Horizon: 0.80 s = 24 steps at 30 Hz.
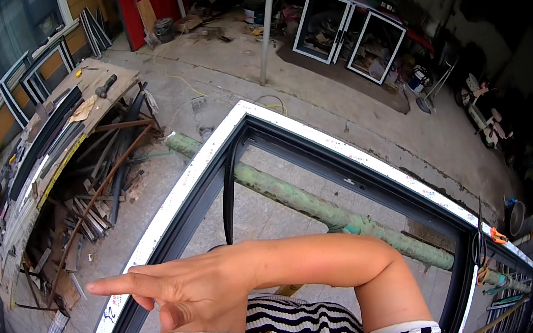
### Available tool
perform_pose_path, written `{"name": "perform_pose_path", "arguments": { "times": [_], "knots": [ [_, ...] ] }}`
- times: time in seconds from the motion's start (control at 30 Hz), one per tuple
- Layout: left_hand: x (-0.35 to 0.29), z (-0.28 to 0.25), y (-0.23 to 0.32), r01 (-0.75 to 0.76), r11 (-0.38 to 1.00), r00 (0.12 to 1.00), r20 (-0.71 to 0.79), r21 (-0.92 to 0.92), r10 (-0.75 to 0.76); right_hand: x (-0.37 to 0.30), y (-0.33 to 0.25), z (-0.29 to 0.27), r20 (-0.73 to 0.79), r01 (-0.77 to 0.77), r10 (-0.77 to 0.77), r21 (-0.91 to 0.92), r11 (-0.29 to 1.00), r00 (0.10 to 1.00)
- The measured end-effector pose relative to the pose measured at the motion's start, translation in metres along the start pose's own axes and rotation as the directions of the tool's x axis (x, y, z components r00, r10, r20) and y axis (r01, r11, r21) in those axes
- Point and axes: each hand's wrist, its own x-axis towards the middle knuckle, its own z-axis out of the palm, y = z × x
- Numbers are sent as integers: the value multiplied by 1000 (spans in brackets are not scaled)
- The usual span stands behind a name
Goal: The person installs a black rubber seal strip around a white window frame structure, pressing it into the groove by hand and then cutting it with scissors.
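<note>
My right forearm crosses in front of my body, and my right hand [191, 283] hangs over the left side of a large window frame [383, 174]. Its index finger stretches out to the left, the thumb is apart, and nothing shows in its grasp. The frame is dark inside with white printed film on its face. A black rubber strip [230, 195] hangs down from the frame's far corner and passes out of sight behind my forearm. Of my left arm only a bit by the striped sleeve shows; the left hand is hidden.
A mottled green pipe [305, 202] runs beneath the frame. Black scissors [478, 242] and an orange tape measure [498, 235] lie on its right side. A workbench [120, 71] with a drill [107, 87] stands left. White-edged frames [376, 49] lean behind a pole [268, 23].
</note>
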Motion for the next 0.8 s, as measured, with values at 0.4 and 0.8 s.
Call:
{"name": "perform_pose_path", "arguments": {
  "times": [0.4,0.8],
  "knots": [
    [13,12,-16,-52,997,991,-128,-53,45,-1,20,-7,-5,-137,143,237,962,990],
    [-58,-90,-4,205,921,979,88,-332,-186,-159,65,-131,-816,-813,-10,-576,-85,578]
  ]
}}
